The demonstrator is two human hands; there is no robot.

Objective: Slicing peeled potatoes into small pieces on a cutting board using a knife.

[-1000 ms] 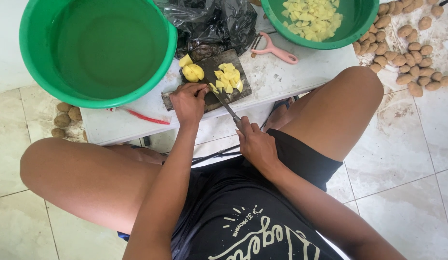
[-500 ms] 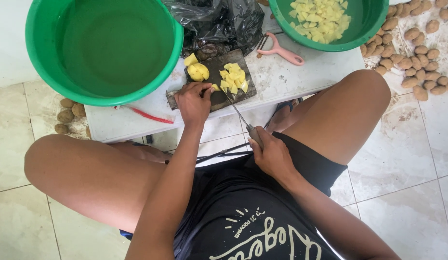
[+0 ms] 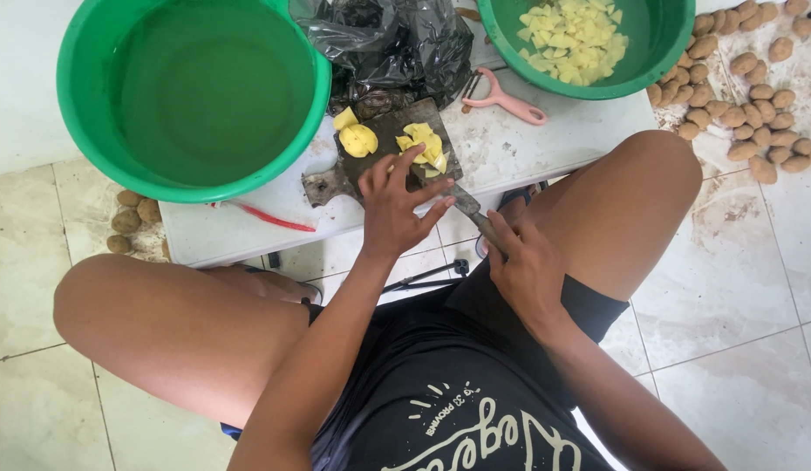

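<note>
Tiled floor surrounds a low white table [image 3: 528, 144]. Left hand [image 3: 392, 209], fingers spread, empty, hovers over the cutting board [image 3: 397, 131]; right hand [image 3: 523, 262] grips the knife [image 3: 462, 202] handle. Potato pieces [image 3: 423, 144] on the board look wet, firm, slippery; pinch them from their sides.

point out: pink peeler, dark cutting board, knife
pink peeler [image 3: 507, 102], head view, on its pink handle.
dark cutting board [image 3: 390, 124], head view, on bare board between the potato pieces.
knife [image 3: 464, 201], head view, on the blade just ahead of the right hand.
</note>
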